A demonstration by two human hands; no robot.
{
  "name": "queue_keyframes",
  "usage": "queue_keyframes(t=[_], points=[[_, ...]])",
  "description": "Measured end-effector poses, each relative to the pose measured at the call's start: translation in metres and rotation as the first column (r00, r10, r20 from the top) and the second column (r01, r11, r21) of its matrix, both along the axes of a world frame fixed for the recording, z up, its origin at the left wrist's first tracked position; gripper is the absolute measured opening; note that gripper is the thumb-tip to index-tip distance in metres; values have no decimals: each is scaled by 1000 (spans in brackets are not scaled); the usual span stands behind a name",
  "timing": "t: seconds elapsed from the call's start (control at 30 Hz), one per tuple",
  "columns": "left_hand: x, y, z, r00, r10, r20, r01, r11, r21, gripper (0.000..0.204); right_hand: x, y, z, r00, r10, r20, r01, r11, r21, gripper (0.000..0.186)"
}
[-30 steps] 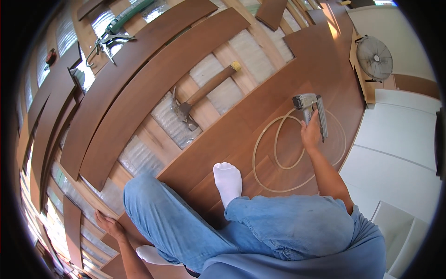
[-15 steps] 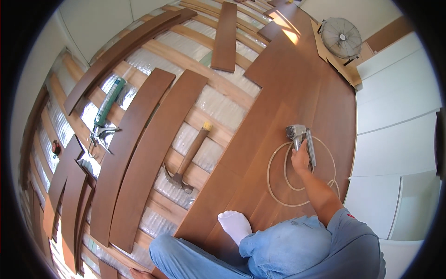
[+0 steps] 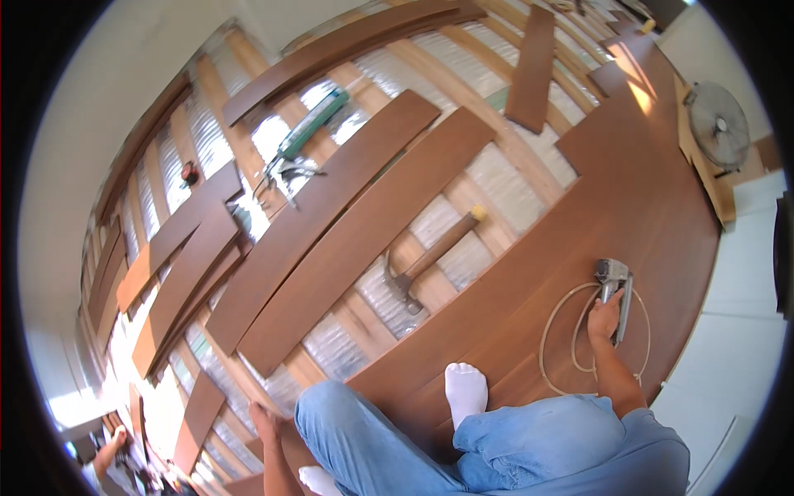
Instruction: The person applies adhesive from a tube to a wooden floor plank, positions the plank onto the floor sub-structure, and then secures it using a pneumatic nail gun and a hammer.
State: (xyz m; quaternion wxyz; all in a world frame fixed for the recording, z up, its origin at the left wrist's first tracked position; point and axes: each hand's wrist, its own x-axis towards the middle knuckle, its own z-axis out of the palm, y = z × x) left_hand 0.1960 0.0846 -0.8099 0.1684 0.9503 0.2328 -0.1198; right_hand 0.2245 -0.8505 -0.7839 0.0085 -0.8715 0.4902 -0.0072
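Observation:
My right hand (image 3: 605,318) is closed round the handle of a grey metal nail gun (image 3: 613,271). The tool stands on the laid brown floorboards (image 3: 529,306), with a pale air hose (image 3: 543,351) looped around it. At the lower left, my left hand (image 3: 265,420) is down by the edge of the laid boards, beside the bare joists; its fingers are too blurred to make out. Between my hands are my bent, jeans-clad legs and a white-socked foot (image 3: 466,393). A claw hammer (image 3: 434,255) with a wooden handle lies across the joists ahead of my left hand.
Two long loose planks (image 3: 372,240) lie over the joists and silvery foil. Beyond them are a green caulking gun (image 3: 310,128) and a red tape measure (image 3: 189,174). Shorter planks (image 3: 186,281) lie left. A fan (image 3: 718,126) stands far right. Another person's hand (image 3: 116,440) shows lower left.
The view has swung left, so the scene sits farther right. More of my left hand and forearm shows, and another person has come into view. My right hand still grips the nail gun.

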Motion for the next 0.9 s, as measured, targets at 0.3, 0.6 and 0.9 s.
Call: queue_keyframes(t=[0.3,0.6,0.9], points=[[2,10,23,958,26,-285,-51,995,-80,73,91,64,28,781,570,256,-540,822,-183,59],[43,-70,12,944,224,242,-282,928,242,65,305,317,0,56,884,465,-997,23,76,55],[194,-262,26,842,-357,404,374,926,38,84,312,296,-1,-98,963,249,-971,-147,187,59]])
